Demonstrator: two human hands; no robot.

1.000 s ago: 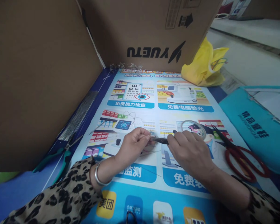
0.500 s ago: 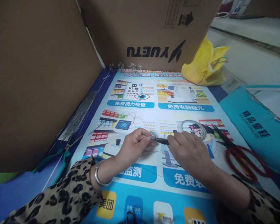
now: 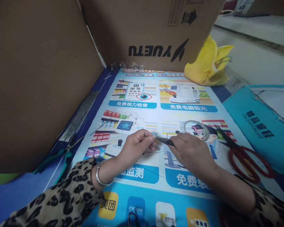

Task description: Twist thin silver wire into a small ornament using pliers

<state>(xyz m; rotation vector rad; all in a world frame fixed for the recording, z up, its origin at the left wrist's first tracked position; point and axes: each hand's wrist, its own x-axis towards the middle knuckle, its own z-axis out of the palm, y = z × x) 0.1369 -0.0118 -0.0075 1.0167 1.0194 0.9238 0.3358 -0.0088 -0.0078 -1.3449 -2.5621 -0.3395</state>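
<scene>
My left hand (image 3: 137,143) is closed, thumb against the bent fingers, pinching a thin wire whose end is hard to make out. Dark-jawed pliers (image 3: 165,141) are gripped in my right hand (image 3: 195,153), their tip meeting the wire at the left fingertips. The pliers' handles are hidden inside the fist. Both hands are over a printed poster (image 3: 142,195). Loose bent wire (image 3: 133,117) lies on it beyond my left hand, and a pale ring-shaped coil (image 3: 185,127) lies just beyond my right.
Red-handled scissors (image 3: 247,160) lie at the right. Teal-handled pliers (image 3: 66,156) and a bundle of straight wires (image 3: 79,117) are at the left. Cardboard walls (image 3: 109,28) stand behind and left. A yellow bag (image 3: 207,69) and teal box (image 3: 251,110) are at the right.
The pliers have tilted slightly, and their tip has shifted a little up and right. My left fingertips have moved slightly; both hands keep their hold.
</scene>
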